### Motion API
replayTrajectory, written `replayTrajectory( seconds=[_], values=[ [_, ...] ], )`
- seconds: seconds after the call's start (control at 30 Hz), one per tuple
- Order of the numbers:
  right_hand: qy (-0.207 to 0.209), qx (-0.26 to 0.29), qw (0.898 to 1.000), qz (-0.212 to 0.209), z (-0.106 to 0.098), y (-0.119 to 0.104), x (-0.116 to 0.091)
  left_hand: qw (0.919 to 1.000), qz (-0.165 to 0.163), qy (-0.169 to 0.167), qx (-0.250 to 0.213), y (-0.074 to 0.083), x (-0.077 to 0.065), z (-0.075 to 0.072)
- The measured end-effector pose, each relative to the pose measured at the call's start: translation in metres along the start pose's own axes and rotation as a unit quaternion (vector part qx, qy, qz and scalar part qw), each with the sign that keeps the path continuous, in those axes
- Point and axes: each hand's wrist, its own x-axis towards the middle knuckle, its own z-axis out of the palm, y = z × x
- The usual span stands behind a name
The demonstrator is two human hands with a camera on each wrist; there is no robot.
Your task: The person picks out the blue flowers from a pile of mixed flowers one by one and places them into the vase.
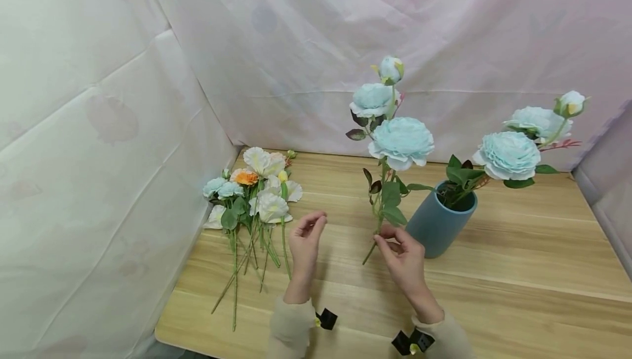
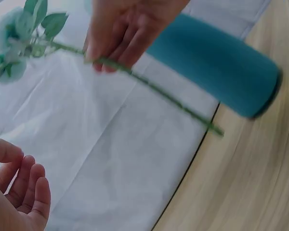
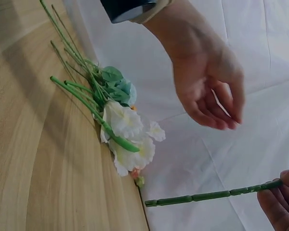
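My right hand pinches the stem of an artificial light-blue flower between thumb and fingers, low on the stem. The flower stands nearly upright, and its bare stem end sticks out below the fingers. My left hand hovers to the left of it, fingers loosely bent, with nothing in them; the left wrist view shows the left fingers apart from the stem. Just right of my right hand is a blue vase, and another light-blue flower leans to the right out of it.
On the left of the wooden table lies a pile of artificial flowers, with white blooms, an orange bloom and small blue blooms. Their stems point to the front. Pale cloth hangs behind and at the left.
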Motion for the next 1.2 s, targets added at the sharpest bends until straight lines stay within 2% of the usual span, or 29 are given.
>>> replayTrajectory(
  seconds=[0.23, 0.4, 0.5, 0.63, 0.73, 0.87, 0.97, 1.1, 1.2],
  values=[
    [0.005, 0.005, 1.000, -0.016, -0.005, 0.003, 0.003, 0.9964, 0.036, 0.073, 0.023, -0.005, 0.013, -0.042],
    [0.009, -0.004, 1.000, -0.021, -0.008, 0.004, 0.006, 0.9912, 0.029, 0.120, 0.046, -0.011, 0.021, -0.075],
    [0.011, -0.006, 1.000, -0.021, -0.010, 0.003, 0.007, 0.9858, 0.023, 0.140, 0.089, -0.012, 0.024, -0.093],
    [0.016, -0.004, 1.000, -0.024, -0.011, 0.006, 0.007, 0.9696, 0.025, 0.167, 0.177, 0.004, 0.022, -0.104],
    [0.020, -0.008, 0.999, -0.025, -0.012, 0.012, 0.006, 0.9500, 0.034, 0.200, 0.237, -0.002, 0.026, -0.118],
    [0.024, -0.017, 0.999, -0.022, -0.014, 0.016, 0.005, 0.9258, 0.039, 0.249, 0.282, -0.024, 0.035, -0.144],
    [0.026, -0.021, 0.999, -0.021, -0.015, 0.023, 0.004, 0.9155, 0.034, 0.267, 0.299, -0.026, 0.038, -0.153],
    [0.025, -0.025, 0.999, -0.023, -0.016, 0.034, 0.001, 0.9095, 0.028, 0.278, 0.308, -0.029, 0.038, -0.160],
    [0.023, -0.026, 0.999, -0.016, -0.017, 0.035, 0.000, 0.9060, 0.024, 0.284, 0.313, -0.031, 0.037, -0.163]
  ],
)
